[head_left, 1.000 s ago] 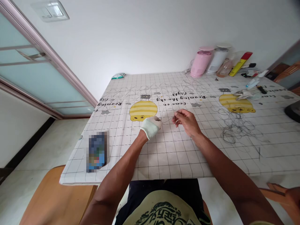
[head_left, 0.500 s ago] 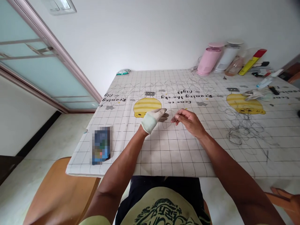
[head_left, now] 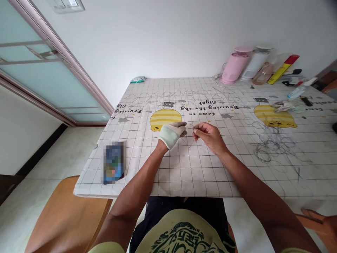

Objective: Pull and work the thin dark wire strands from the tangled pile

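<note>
My left hand [head_left: 173, 133], in a white and grey work glove, is above the middle of the table with its thumb and fingers closed on a thin wire [head_left: 189, 146]. Facing it a short way to the right, my bare right hand [head_left: 207, 135] pinches the same wire between thumb and fingertips. The wire droops in a small loop between the two hands; its ends are too fine to make out. To the right lies a loose tangle of dark thin wires [head_left: 273, 144]. Several bent thin wires [head_left: 181, 93] are spread in a row toward the back.
A checked cloth [head_left: 195, 175] covers the table. At the back right stand a pink cylinder [head_left: 235, 68], a white one [head_left: 254, 65], a bottle [head_left: 263, 74] and a yellow-red box [head_left: 283, 70]. A crumpled glove [head_left: 289, 105] lies right; a blurred blue item [head_left: 113, 163] lies left, near a wooden chair [head_left: 68, 214].
My right hand has shifted slightly left, its fingertips changing position on the wire. My left hand has turned a little, palm further down. The wire loop now hangs slightly lower.
</note>
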The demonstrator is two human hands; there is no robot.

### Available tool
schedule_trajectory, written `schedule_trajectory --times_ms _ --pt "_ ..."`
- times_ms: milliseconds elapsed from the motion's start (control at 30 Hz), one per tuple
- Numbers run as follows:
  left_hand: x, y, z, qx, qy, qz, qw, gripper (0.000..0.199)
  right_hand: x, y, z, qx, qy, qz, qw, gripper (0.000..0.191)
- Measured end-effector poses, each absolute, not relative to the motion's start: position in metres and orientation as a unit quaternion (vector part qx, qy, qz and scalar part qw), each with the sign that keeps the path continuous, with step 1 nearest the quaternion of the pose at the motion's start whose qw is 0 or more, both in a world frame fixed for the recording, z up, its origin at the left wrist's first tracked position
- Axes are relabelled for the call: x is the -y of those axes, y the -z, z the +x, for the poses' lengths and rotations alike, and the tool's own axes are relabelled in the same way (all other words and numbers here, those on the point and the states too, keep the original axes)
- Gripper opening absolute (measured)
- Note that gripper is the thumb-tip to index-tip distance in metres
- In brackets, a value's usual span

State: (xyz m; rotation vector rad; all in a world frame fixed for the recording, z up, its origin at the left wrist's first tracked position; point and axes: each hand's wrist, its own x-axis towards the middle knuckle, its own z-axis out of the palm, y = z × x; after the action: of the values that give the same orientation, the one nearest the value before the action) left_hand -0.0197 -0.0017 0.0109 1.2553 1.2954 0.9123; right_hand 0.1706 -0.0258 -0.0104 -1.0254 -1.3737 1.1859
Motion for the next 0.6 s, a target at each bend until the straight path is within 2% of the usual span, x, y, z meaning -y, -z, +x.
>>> schedule_trajectory --times_ms 267,600 --pt "0.014 -0.019 -0.016 -0.574 -0.316 0.590 0.471 0.045 0.025 0.023 0.163 0.592 -0.282 -0.573 0.491 0.016" --pt "0.019 -0.017 -0.018 -0.537 -0.255 0.671 0.443 0.041 0.019 0.031 0.160 0.650 -0.088 -0.584 0.478 0.019"
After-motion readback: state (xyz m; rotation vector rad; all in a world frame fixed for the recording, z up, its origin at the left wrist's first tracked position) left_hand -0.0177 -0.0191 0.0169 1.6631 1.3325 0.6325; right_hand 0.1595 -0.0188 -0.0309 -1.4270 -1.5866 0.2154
